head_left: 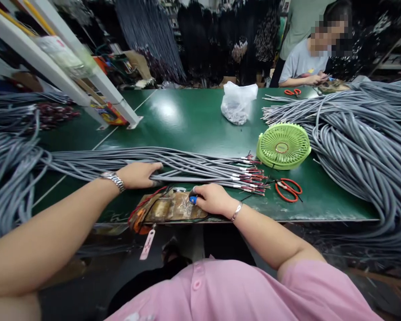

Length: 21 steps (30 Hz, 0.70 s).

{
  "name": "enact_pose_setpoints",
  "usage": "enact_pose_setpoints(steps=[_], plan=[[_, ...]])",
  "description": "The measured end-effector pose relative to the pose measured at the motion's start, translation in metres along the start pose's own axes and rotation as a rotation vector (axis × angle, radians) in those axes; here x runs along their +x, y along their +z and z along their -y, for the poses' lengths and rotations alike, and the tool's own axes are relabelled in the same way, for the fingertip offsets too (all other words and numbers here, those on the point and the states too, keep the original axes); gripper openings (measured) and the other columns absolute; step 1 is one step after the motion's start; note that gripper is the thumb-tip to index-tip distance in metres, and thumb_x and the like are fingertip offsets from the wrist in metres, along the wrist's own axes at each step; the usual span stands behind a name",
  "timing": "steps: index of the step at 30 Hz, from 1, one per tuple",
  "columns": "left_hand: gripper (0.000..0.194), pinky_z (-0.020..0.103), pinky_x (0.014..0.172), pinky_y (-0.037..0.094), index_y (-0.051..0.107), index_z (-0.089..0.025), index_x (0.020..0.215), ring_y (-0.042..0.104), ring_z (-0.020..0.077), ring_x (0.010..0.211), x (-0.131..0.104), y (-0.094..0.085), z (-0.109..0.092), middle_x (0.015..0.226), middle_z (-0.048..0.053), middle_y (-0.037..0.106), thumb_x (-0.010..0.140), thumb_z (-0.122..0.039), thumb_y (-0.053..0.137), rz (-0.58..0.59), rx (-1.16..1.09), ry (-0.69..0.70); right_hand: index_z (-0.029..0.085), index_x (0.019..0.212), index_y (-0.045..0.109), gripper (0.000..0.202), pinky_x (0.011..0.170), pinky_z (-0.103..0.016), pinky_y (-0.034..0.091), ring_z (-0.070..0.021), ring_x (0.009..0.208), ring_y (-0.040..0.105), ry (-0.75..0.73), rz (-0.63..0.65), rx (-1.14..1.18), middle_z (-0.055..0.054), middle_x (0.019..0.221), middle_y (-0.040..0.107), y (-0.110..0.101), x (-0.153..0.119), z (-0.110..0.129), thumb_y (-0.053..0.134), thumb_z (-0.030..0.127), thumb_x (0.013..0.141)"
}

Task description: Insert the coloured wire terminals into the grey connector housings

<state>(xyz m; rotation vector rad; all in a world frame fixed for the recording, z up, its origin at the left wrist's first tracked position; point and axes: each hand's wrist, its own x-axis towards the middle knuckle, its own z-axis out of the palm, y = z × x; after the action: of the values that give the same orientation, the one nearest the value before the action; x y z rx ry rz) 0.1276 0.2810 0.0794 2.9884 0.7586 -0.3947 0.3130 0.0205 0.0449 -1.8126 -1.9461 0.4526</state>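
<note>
My left hand (138, 175), with a metal watch on its wrist, is closed around a grey cable at the near side of a long bundle of grey cables (187, 162). Its thumb points right across the bundle. My right hand (214, 198) is curled above a tape-wrapped block (162, 209) at the table's front edge. Blue wrapping covers one of its fingers, and what its fingertips pinch, if anything, is too small to tell. To the right, the bundle ends in thin red and dark wires (257, 176) with white sleeves.
Red-handled scissors (289, 189) and a green fan (283, 147) lie right of the wire ends. A white plastic bag (238, 103) sits farther back. Thick grey cables (354, 147) cover the right side. A white post (110, 100) stands left. Another person (300, 62) works across the table.
</note>
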Motion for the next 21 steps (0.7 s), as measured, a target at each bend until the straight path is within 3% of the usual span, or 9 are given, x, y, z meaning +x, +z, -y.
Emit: enact_pose_setpoints(steps=[2,5,8,11,14,21], plan=[[0.045,0.033,0.070,0.042,0.061,-0.021,0.108,0.062,0.0268,0.072,-0.001,0.003,0.001,0.079,0.006,0.068,0.066,-0.040,0.060,0.037,0.089,0.009,0.022,0.092,0.066,0.019,0.063,-0.027,0.030,-0.0173,0.077,0.058,-0.005,-0.002,0.024,-0.003,0.086,0.070,-0.001,0.000,-0.001,0.052,0.036,0.091],[0.032,0.033,0.072,0.042,0.063,-0.023,0.097,0.062,0.0259,0.075,-0.006,0.003,-0.005,0.077,0.006,0.066,0.067,-0.032,0.057,0.027,0.188,-0.006,0.022,0.091,0.066,0.018,0.064,-0.027,0.031,-0.0178,0.077,0.057,-0.010,-0.018,0.052,-0.004,0.086,0.069,-0.002,0.001,-0.001,0.051,0.032,0.090],[0.020,0.033,0.073,0.042,0.063,-0.023,0.085,0.062,0.0249,0.083,-0.011,-0.004,-0.017,0.095,0.009,0.066,0.068,-0.031,0.056,-0.021,0.168,0.096,0.022,0.089,0.065,0.017,0.064,-0.027,0.033,-0.0176,0.075,0.058,-0.020,-0.029,0.077,-0.003,0.083,0.069,-0.002,0.002,-0.001,0.050,0.030,0.090],[0.029,0.033,0.070,0.042,0.064,-0.023,0.093,0.062,0.0246,0.080,-0.013,-0.010,-0.024,0.098,0.008,0.067,0.066,-0.036,0.060,-0.010,0.110,0.084,0.022,0.090,0.066,0.017,0.067,-0.028,0.036,-0.0178,0.075,0.059,-0.044,-0.055,0.121,-0.003,0.084,0.070,-0.002,0.005,-0.003,0.050,0.027,0.089],[0.037,0.035,0.067,0.041,0.063,-0.023,0.101,0.061,0.0258,0.073,-0.014,-0.010,-0.025,0.081,0.008,0.069,0.065,-0.032,0.062,-0.010,0.103,0.005,0.023,0.086,0.067,0.021,0.065,-0.029,0.039,-0.0189,0.071,0.060,-0.043,-0.056,0.165,-0.003,0.077,0.070,-0.003,0.009,-0.007,0.048,0.031,0.089],[0.025,0.032,0.071,0.042,0.065,-0.022,0.086,0.062,0.0237,0.079,-0.021,-0.007,-0.027,0.093,0.008,0.069,0.062,-0.027,0.062,-0.008,0.086,-0.010,0.023,0.087,0.069,0.029,0.065,-0.030,0.043,-0.0221,0.071,0.062,-0.053,-0.061,0.177,-0.004,0.075,0.071,-0.001,0.010,-0.011,0.046,0.042,0.088]])
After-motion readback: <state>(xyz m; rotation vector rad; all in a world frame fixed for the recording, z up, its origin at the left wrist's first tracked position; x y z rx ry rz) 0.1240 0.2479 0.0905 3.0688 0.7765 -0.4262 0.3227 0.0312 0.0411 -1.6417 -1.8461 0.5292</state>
